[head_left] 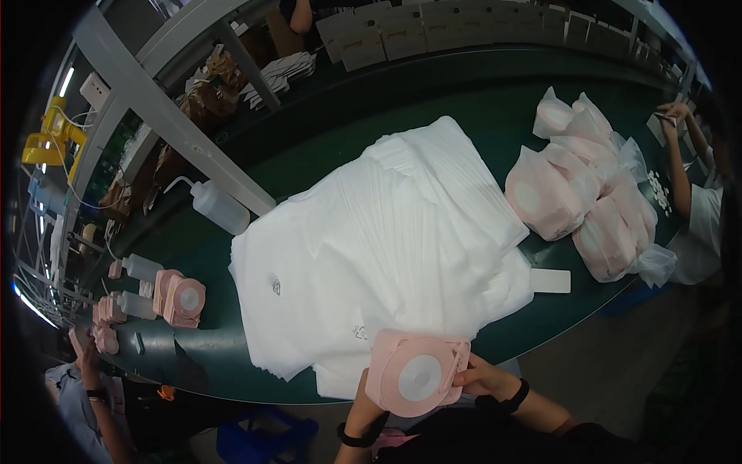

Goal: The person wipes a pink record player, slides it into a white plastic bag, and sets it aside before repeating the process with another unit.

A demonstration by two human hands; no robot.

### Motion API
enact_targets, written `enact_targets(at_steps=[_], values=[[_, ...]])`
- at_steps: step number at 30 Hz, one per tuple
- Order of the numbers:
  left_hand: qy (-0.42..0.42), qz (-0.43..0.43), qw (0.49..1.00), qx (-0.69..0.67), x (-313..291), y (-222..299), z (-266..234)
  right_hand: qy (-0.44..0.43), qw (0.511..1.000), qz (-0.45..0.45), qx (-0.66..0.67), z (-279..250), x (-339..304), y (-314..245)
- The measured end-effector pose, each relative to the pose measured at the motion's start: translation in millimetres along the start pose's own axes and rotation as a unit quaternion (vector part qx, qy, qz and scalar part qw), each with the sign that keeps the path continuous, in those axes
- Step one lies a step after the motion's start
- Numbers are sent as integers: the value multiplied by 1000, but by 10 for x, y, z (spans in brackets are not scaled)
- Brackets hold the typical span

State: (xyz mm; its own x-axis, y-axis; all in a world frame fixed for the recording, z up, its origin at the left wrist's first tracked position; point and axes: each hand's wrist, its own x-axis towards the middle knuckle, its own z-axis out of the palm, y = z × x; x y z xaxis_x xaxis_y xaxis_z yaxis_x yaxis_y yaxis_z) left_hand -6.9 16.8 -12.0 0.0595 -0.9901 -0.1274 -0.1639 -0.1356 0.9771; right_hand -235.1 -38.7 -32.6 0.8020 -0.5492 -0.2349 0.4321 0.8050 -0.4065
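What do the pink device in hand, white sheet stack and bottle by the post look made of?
Pink device: likely moulded plastic, matte; even colour, rounded corners.
White sheet stack: probably thin foam or fabric, matte; soft folds.
Bottle: likely plastic, satin; cloudy, translucent-looking walls.

White sheets [386, 247] look bright amid dim surroundings that curve near the rim

No wording can be read: a small dark printed mark [275, 286] and a second mark [360, 332] on the pile of white sheets [386, 247] are too small to decipher, like the faint print on the grey boxes [403, 42] behind.
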Motion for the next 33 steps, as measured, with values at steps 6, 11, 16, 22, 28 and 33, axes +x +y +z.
enact_targets(at_steps=[6,11,16,22,28,33], values=[[110,-48,977,-175,122,217,80,-14,997,-12,75,84,56,-37],[115,-35,983,-142,101,357,20,-33,997,-33,64,104,109,-35],[52,12,997,51,-4,361,63,-10,999,-35,-26,82,125,-37],[44,-60,969,-235,-73,4,-99,-6,998,-61,-20,161,127,-38],[134,-79,796,-585,-57,187,-419,-17,994,-106,14,108,40,95],[161,7,824,-543,-119,373,-636,13,993,-115,31,259,5,4]])
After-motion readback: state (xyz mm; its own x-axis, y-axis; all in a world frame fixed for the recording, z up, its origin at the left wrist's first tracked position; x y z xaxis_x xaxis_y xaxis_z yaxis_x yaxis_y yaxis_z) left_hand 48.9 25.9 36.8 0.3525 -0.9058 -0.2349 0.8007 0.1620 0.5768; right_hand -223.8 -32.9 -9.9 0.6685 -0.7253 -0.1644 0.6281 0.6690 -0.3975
